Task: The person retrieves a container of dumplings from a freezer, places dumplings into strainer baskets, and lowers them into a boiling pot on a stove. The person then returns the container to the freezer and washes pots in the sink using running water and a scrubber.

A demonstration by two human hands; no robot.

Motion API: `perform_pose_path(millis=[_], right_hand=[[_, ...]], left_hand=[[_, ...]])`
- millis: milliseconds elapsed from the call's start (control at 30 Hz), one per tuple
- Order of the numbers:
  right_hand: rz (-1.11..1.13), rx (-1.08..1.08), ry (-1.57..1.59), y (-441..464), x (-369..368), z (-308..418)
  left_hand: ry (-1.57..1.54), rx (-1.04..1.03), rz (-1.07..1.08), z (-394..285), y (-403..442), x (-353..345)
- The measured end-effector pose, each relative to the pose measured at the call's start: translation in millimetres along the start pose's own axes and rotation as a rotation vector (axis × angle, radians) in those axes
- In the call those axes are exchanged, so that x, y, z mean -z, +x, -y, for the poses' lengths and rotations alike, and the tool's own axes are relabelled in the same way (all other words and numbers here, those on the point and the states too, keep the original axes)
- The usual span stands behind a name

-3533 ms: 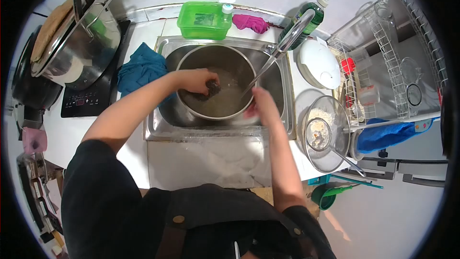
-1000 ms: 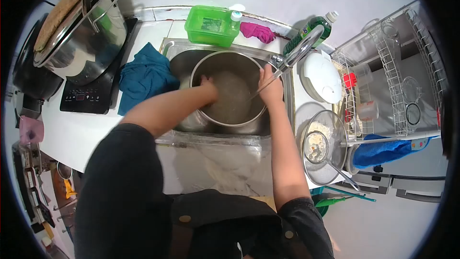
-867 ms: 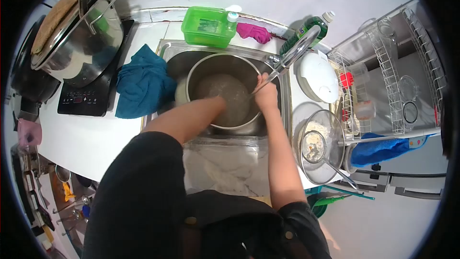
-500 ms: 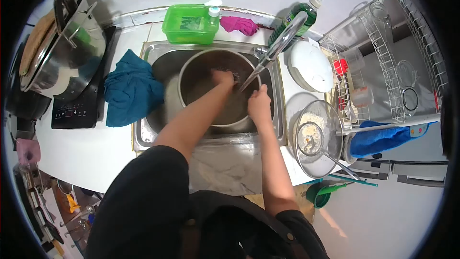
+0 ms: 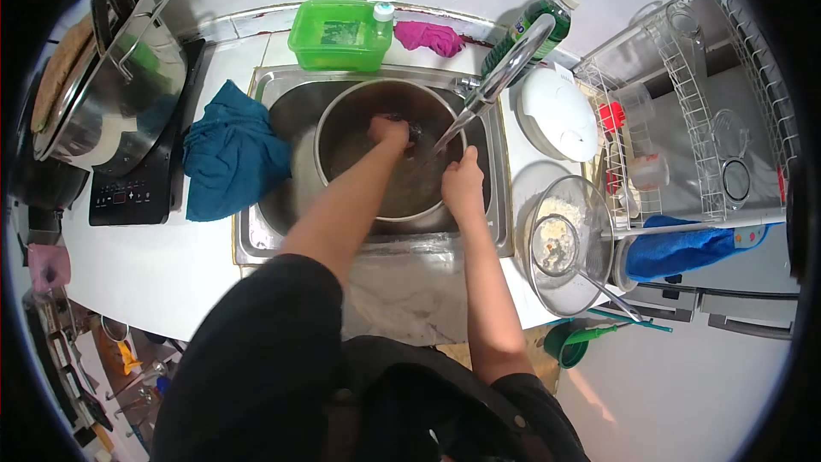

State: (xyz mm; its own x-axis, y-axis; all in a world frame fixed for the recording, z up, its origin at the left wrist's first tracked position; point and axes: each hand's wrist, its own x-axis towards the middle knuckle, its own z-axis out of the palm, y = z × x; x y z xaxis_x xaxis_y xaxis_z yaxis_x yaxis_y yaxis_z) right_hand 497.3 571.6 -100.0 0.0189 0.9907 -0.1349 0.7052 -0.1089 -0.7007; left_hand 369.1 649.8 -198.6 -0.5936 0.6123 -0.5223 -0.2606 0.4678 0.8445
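Note:
A large metal pot [image 5: 352, 107] stands in the steel sink [image 5: 286, 133], with cloudy water inside. My left hand [image 5: 391, 132] is inside the pot near its far wall, fingers closed round a dark scrubber [image 5: 414, 132] that is only partly visible. At the pot's right rim is my right hand [image 5: 463, 181], its fingers wrapped over the edge. The faucet [image 5: 505, 68] arches over the pot's right side, and water runs from it into the pot.
Left of the sink lie a teal cloth [image 5: 233, 154], an induction cooker [image 5: 128, 198] and a big pot [image 5: 141, 111]. Behind are a green container [image 5: 329, 56], a pink cloth [image 5: 430, 38] and a green bottle [image 5: 547, 30]. Strainers [image 5: 571, 244], a white lidded bowl [image 5: 560, 115] and a dish rack [image 5: 684, 103] stand right.
My left hand has moved from the pot's left side to its far wall, and the scrubber shows again. My right hand has slid a little down the right rim. The camera view has shifted.

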Motion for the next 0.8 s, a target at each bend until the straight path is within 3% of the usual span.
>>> perform_pose_path(millis=[67,167,267,367,467,667,767,800], right_hand=[[-0.016,-0.002,0.003,1.8,0.4,0.5],[-0.017,-0.020,0.023,3.6,-1.1,-1.6],[-0.020,-0.038,0.028,1.2,0.9,2.3],[-0.043,0.022,-0.017,1.5,-1.3,-4.2],[-0.009,-0.010,-0.018,1.8,1.1,-2.4],[-0.003,-0.027,0.006,1.3,2.7,3.6],[-0.039,0.015,0.011,3.4,-2.2,-3.2],[-0.035,0.018,0.001,2.6,-1.2,-3.1]], left_hand=[[0.108,-0.081,-0.055,12.1,9.5,-11.2],[0.509,-0.312,0.385,4.5,-33.8,-4.8],[0.581,-0.431,0.592,10.2,-30.1,3.8],[0.132,-0.041,0.109,-8.3,-9.1,-4.2],[-0.060,0.004,0.022,-0.3,1.2,-3.3],[0.849,-0.782,0.908,25.6,-23.1,10.6],[0.670,-0.699,0.646,32.7,14.8,-7.1],[0.445,-0.381,0.449,17.2,11.8,-5.0]])
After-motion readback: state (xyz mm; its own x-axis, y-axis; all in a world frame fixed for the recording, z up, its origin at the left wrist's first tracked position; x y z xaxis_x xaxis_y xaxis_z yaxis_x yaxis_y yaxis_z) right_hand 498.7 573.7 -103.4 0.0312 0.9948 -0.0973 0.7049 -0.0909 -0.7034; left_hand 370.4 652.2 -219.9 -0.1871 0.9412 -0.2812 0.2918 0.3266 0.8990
